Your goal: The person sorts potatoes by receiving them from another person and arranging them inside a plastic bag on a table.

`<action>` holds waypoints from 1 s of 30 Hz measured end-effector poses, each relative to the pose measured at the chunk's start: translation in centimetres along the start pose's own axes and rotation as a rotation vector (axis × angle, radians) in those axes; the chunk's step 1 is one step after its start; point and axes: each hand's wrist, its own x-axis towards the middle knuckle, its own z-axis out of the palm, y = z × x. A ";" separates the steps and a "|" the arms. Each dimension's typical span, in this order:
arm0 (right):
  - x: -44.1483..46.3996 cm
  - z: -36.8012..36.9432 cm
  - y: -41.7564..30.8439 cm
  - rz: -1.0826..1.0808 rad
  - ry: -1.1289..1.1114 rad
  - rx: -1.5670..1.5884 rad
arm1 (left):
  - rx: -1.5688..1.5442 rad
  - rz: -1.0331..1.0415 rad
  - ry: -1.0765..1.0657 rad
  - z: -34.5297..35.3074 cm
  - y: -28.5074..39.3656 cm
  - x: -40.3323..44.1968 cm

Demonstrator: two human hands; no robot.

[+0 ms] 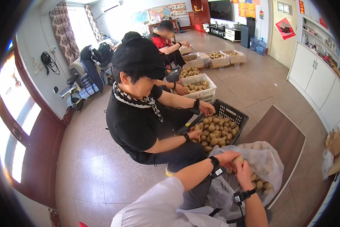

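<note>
A pale brown potato (238,160) sits between my two hands, above an open clear plastic bag (268,159). My left hand (227,157) is curled against its upper left side. My right hand (244,173) grips it from below and to the right. More potatoes (259,184) show inside the bag, partly covered by the cloudy film. Just beyond the bag is a black plastic crate (240,118) full of potatoes. A co-worker in a black cap and black shirt (132,128) has both hands at that crate.
A brown board (274,132) lies right of the bag. Behind the black crate stands a white crate (208,95) of potatoes, with more boxes (236,59) of them farther back. Other people sit along that row. White cabinets (315,75) line the right wall; a scooter (77,92) stands left.
</note>
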 end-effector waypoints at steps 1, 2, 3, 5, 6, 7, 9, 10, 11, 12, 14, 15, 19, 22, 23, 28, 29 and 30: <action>0.5 0.2 1.2 -0.097 0.040 -0.111 | 0.000 0.002 -0.001 0.2 0.1 -0.1; 0.2 0.2 0.7 -0.097 0.041 -0.112 | 0.029 0.002 -0.025 0.2 0.0 0.2; -0.4 0.4 -0.5 -0.194 0.091 -0.166 | 0.060 0.001 -0.049 0.2 -0.2 0.4; 0.1 -0.3 -1.7 -0.285 0.133 -0.218 | 0.069 0.015 -0.083 -0.2 0.4 1.7; 0.3 -0.8 -1.9 -0.306 0.185 -0.220 | 0.075 0.023 -0.101 -0.5 0.7 2.2; 0.3 -1.0 -1.8 -0.327 0.240 -0.223 | 0.080 0.031 -0.120 -0.8 0.9 2.8; 0.1 -1.7 -0.7 -0.287 0.224 -0.297 | -0.062 0.039 -0.044 -1.1 1.2 2.9; -0.1 -2.1 0.1 -0.249 0.206 -0.370 | -0.064 0.038 -0.044 -1.2 1.4 2.9; -0.6 -2.5 1.1 -0.248 0.205 -0.370 | -0.147 0.058 0.025 -1.1 2.0 2.7; -0.8 -2.8 2.4 -0.227 0.196 -0.460 | -0.230 0.079 0.097 -1.4 2.2 3.0; -2.2 -3.1 3.7 -0.207 0.191 -0.549 | -0.277 0.115 0.135 -2.1 2.0 3.1; -3.1 -3.4 3.9 -0.173 0.197 -0.641 | -0.326 0.153 0.172 -2.6 2.0 3.2; -4.9 -4.2 4.5 -0.054 0.175 -0.826 | -0.460 0.217 0.318 -4.1 2.0 4.1; -5.5 -4.3 7.1 -0.075 0.164 -0.922 | -0.551 0.239 0.449 -5.4 1.8 3.9; -5.8 -4.3 7.0 -0.075 0.167 -0.920 | -0.579 0.276 0.497 -5.9 1.6 3.9; -5.6 -4.8 7.1 -0.052 0.121 -0.984 | -0.647 0.373 0.634 -8.3 0.9 5.4; -5.7 -4.8 7.2 -0.053 0.122 -0.985 | -0.669 0.399 0.649 -8.5 0.7 5.4; -5.7 -4.8 7.6 -0.048 0.133 -0.998 | -0.679 0.412 0.656 -8.8 0.5 5.5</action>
